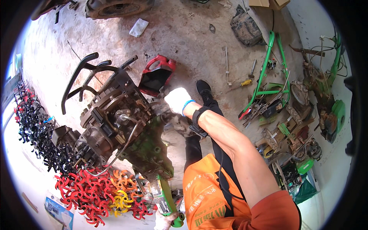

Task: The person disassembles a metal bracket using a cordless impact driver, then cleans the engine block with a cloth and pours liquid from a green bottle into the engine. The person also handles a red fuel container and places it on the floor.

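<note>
An engine-and-gearbox unit [115, 122] with dark metal, a bent pipe and a green greasy housing [147, 147] stands left of me. From the housing a green metal arm [164, 197] with a label reaches toward me. My left hand [165, 221], in a pale glove, is closed around the near end of that arm. My right hand [178, 100], gloved in white and washed out by light, is at the right side of the engine unit. Its fingers cannot be made out. Just beyond it lies a red-and-black cover [157, 74].
Piled red, orange and yellow curved blades [90, 191] lie lower left, beside black ones [34, 126]. Right of me are a green tubular frame [264, 73], a yellow-handled screwdriver [243, 83], a hammer-like tool [252, 68] and greasy machine parts [291, 134]. A tyre [119, 9] is at the far edge.
</note>
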A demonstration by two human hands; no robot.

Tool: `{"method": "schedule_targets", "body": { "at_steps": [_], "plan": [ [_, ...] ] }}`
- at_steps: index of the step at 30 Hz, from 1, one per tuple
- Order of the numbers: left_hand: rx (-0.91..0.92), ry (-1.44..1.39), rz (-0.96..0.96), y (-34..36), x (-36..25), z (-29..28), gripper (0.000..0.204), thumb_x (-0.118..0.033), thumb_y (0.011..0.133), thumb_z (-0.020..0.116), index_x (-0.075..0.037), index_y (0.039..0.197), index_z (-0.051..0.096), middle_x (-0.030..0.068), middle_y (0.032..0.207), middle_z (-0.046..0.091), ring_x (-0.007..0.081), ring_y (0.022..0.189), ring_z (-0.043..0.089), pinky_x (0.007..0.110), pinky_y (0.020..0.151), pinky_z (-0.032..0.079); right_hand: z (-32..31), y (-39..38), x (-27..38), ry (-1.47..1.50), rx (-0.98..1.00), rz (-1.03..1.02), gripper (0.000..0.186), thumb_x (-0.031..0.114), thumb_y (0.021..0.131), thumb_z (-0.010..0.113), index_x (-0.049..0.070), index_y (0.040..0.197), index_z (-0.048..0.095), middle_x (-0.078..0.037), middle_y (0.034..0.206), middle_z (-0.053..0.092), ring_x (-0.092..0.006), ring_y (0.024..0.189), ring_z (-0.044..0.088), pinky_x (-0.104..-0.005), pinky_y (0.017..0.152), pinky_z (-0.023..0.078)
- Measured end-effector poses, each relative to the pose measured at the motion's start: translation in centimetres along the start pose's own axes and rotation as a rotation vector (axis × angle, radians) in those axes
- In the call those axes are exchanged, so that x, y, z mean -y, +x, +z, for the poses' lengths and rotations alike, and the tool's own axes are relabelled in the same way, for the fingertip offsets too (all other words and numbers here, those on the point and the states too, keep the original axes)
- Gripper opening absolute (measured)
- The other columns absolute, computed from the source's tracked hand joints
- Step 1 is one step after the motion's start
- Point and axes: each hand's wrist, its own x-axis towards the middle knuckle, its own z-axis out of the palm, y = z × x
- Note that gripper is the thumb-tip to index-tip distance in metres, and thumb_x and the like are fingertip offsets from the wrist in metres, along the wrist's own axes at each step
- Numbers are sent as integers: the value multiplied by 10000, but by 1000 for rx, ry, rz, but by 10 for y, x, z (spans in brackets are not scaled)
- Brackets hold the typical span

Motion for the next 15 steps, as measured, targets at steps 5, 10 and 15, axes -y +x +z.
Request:
{"method": "schedule_targets", "body": {
  "at_steps": [5,10,15],
  "plan": [
    [8,33,-20,-10,-7,-2,260,-113,869,827,-59,1109,743,-2,947,738,115,758,647,310,663,529,2,-1,1,2,1,27,123,189,807,713,135,842,818,-163,816,774,-392,806,767,-518,703,586],
    [2,68,-15,-20,-15,-2,227,-122,876,829,-64,1081,751,-7,918,732,109,723,634,303,634,520,-2,-6,1,32,11,32,126,186,808,713,132,851,819,-168,821,774,-395,813,766,-521,712,585],
    [-8,116,-74,-30,-25,-1,218,-126,882,842,-68,1068,746,-6,912,731,98,710,632,294,602,504,-9,-16,1,55,-17,32,128,176,811,708,118,845,817,-178,820,773,-397,804,763,-518,708,582]
  ]
}}
